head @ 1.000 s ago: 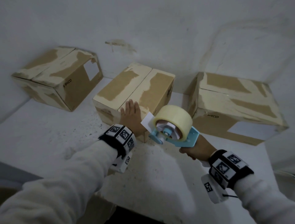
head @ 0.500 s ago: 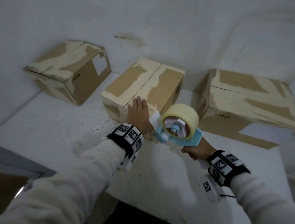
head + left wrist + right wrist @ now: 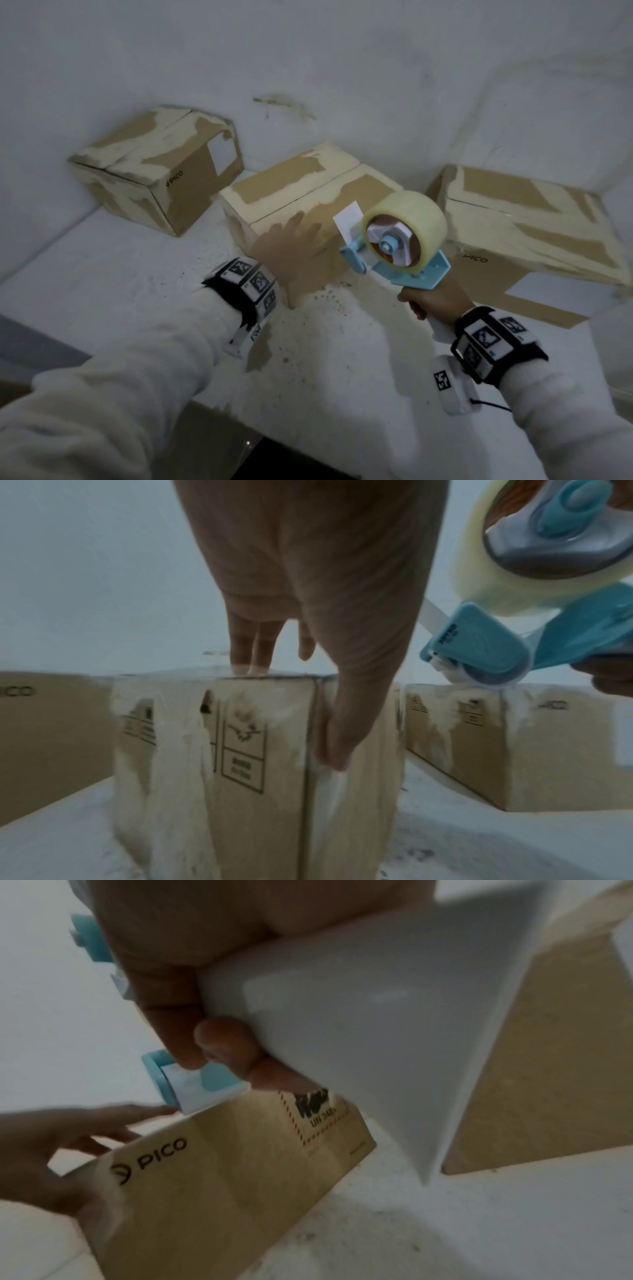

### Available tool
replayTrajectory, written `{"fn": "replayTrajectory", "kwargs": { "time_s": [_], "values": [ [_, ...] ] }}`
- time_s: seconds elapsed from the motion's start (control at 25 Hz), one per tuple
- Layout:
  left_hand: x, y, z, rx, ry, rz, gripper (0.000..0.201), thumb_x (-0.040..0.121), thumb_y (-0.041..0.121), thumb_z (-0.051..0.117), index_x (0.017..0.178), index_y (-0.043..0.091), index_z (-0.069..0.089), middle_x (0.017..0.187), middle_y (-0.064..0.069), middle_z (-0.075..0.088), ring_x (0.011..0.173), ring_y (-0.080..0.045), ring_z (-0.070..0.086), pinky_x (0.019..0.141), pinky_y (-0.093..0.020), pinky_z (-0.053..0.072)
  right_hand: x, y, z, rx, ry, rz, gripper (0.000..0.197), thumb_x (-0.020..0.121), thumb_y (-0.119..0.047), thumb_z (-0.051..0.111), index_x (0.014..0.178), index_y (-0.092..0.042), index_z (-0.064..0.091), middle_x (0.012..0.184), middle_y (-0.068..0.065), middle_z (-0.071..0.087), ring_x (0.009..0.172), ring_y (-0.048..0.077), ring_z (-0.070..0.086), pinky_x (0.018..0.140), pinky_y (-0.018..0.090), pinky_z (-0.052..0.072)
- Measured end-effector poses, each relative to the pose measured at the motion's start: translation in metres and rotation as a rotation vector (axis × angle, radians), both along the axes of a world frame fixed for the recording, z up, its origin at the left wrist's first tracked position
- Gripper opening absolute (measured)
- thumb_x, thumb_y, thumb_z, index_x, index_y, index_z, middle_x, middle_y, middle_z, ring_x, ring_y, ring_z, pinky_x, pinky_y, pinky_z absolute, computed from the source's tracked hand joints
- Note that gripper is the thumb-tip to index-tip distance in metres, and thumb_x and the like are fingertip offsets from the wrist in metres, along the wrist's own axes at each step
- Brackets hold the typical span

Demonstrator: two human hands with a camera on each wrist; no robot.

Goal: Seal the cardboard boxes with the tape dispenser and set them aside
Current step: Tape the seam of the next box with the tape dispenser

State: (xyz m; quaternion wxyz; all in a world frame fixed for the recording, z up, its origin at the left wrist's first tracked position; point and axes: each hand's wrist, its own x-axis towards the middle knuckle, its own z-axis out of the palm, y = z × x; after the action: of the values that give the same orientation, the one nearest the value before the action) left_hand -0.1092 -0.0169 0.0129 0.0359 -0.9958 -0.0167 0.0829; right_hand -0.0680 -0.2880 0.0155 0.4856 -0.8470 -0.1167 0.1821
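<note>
"PICO" is printed on the side of the left box [image 3: 178, 195], the right box [image 3: 479, 274] and the middle box [image 3: 219, 1172], which also reads "UN 348".

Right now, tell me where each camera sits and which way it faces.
Head: worn on the head, looking forward and down at the middle box, tape dispenser, both sleeves, left hand and right hand.
Left wrist: looks along the left hand, fingers on the box top.
Right wrist: looks along the right hand gripping the dispenser handle.
Shared: both wrist views show the middle box and the dispenser.
</note>
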Motion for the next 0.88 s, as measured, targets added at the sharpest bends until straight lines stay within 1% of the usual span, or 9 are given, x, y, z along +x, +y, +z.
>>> {"fn": "replayTrajectory", "kwargs": {
  "time_s": [0.12, 0.24, 0.32, 0.4, 0.52, 0.6, 0.68, 0.76, 0.88],
  "values": [
    [-0.007, 0.039, 0.001, 0.103, 0.077, -0.081, 0.084, 0.086, 0.018, 0.057, 0.149, 0.032, 0.004, 0.159, -0.005, 0.005, 0.135, -0.036, 0.027, 0.106, -0.043, 0.036, 0.004, 0.019, 0.019, -0.016, -0.021, -0.002, 0.036, 0.075, 0.003, 0.064, 0.046, -0.008, 0.046, 0.029, -0.003, 0.046, 0.029, 0.009, 0.041, 0.043, 0.022, 0.040],
    [-0.019, 0.082, 0.008, 0.055, 0.058, -0.150, 0.078, 0.080, 0.013, 0.063, 0.145, 0.024, 0.020, 0.154, -0.004, 0.021, 0.132, -0.028, 0.032, 0.104, -0.038, 0.035, 0.010, 0.035, 0.039, 0.020, -0.034, -0.034, 0.033, 0.076, 0.005, 0.062, 0.050, -0.009, 0.047, 0.028, -0.003, 0.046, 0.029, 0.007, 0.041, 0.042, 0.022, 0.040],
    [-0.023, 0.101, 0.017, 0.044, 0.073, -0.174, 0.078, 0.072, 0.026, 0.072, 0.137, 0.022, 0.029, 0.143, -0.002, 0.032, 0.123, -0.023, 0.040, 0.097, -0.033, 0.039, 0.012, 0.045, 0.050, 0.046, -0.040, -0.063, 0.031, 0.075, 0.007, 0.061, 0.052, -0.009, 0.047, 0.029, -0.002, 0.046, 0.029, 0.008, 0.041, 0.040, 0.021, 0.038],
    [-0.015, 0.105, 0.030, 0.093, 0.155, -0.186, 0.081, 0.067, 0.052, 0.071, 0.133, 0.026, 0.031, 0.133, 0.000, 0.036, 0.116, -0.023, 0.045, 0.094, -0.035, 0.040, 0.013, 0.055, 0.058, 0.068, -0.056, -0.102, 0.029, 0.074, 0.008, 0.061, 0.054, -0.008, 0.047, 0.030, -0.002, 0.046, 0.028, 0.009, 0.040, 0.038, 0.021, 0.038],
    [0.016, 0.089, 0.057, 0.078, 0.186, -0.118, 0.066, 0.080, 0.071, 0.043, 0.125, 0.023, 0.047, 0.125, -0.003, 0.049, 0.108, -0.026, 0.052, 0.091, -0.039, 0.038, 0.015, 0.069, 0.064, 0.099, -0.075, -0.179, 0.027, 0.073, 0.009, 0.061, 0.055, -0.005, 0.048, 0.032, 0.000, 0.045, 0.028, 0.012, 0.040, 0.036, 0.023, 0.037],
    [0.044, 0.072, 0.072, -0.204, 0.119, -0.050, 0.064, 0.091, 0.064, 0.028, 0.113, 0.013, 0.059, 0.117, -0.011, 0.061, 0.101, -0.028, 0.059, 0.084, -0.035, 0.040, 0.015, 0.075, 0.067, 0.118, -0.085, -0.225, 0.027, 0.073, 0.009, 0.061, 0.055, -0.005, 0.048, 0.033, 0.000, 0.045, 0.029, 0.012, 0.040, 0.036, 0.023, 0.037],
    [0.072, 0.052, 0.082, -0.730, 0.053, 0.077, 0.062, 0.096, 0.056, 0.026, 0.118, 0.008, 0.059, 0.119, -0.012, 0.062, 0.099, -0.027, 0.061, 0.086, -0.034, 0.041, 0.016, 0.080, 0.070, 0.138, -0.104, -0.266, 0.025, 0.073, 0.009, 0.062, 0.057, -0.004, 0.048, 0.038, 0.004, 0.046, 0.030, 0.013, 0.040, 0.037, 0.023, 0.038],
    [0.097, 0.033, 0.091, -1.252, 0.134, 0.231, 0.069, 0.094, 0.059, 0.025, 0.128, 0.004, 0.052, 0.121, -0.011, 0.061, 0.097, -0.026, 0.061, 0.089, -0.036, 0.044, 0.017, 0.086, 0.071, 0.171, -0.122, -0.323, 0.024, 0.072, 0.010, 0.061, 0.060, -0.005, 0.048, 0.042, 0.004, 0.046, 0.032, 0.012, 0.040, 0.037, 0.022, 0.037],
    [0.116, 0.016, 0.098, -1.639, 0.348, 0.316, 0.078, 0.092, 0.063, 0.025, 0.129, -0.002, 0.050, 0.100, -0.012, 0.063, 0.084, -0.026, 0.062, 0.078, -0.034, 0.047, 0.020, 0.089, 0.071, 0.219, -0.125, -0.398, 0.020, 0.071, 0.010, 0.061, 0.064, -0.004, 0.048, 0.041, 0.002, 0.047, 0.034, 0.015, 0.040, 0.038, 0.027, 0.037]
  ]
}}
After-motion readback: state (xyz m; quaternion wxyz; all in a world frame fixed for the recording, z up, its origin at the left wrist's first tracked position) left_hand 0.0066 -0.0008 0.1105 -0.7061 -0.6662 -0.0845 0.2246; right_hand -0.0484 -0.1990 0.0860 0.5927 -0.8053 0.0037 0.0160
